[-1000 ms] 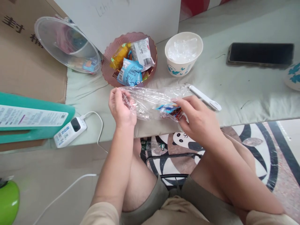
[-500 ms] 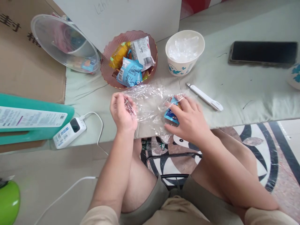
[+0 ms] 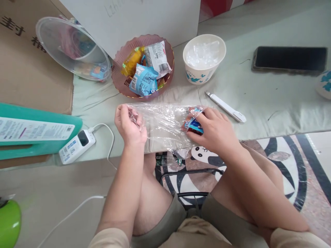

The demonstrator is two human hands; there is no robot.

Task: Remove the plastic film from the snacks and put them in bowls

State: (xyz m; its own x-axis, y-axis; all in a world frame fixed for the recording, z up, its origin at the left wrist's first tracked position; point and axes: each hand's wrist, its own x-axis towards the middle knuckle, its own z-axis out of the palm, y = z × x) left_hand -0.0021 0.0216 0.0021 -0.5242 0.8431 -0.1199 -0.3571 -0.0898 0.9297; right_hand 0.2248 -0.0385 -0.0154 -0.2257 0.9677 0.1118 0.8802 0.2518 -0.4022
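Observation:
Clear plastic film (image 3: pixel 162 120) stretches between my hands near the table's front edge. My left hand (image 3: pixel 131 124) is closed, with one end of the film bunched in its fingers. A small blue and brown snack packet (image 3: pixel 194 124) is under the film at the other end, and my right hand (image 3: pixel 213 129) grips the packet together with the film. Part of the packet is hidden by my fingers. Some of the film hangs over the table edge.
Behind the film stand a pink bowl (image 3: pixel 117 74) of snack packets and a paper cup (image 3: pixel 203 75) with clear plastic inside. A white utility knife (image 3: pixel 226 106) and a phone (image 3: pixel 291 58) lie to the right. At left are a power strip (image 3: pixel 77 146) and a tipped clear tub (image 3: pixel 103 57).
My left hand has moved left and the film is pulled tauter. My right hand has moved slightly right and closed on the packet, which is now turned and shows its brown side.

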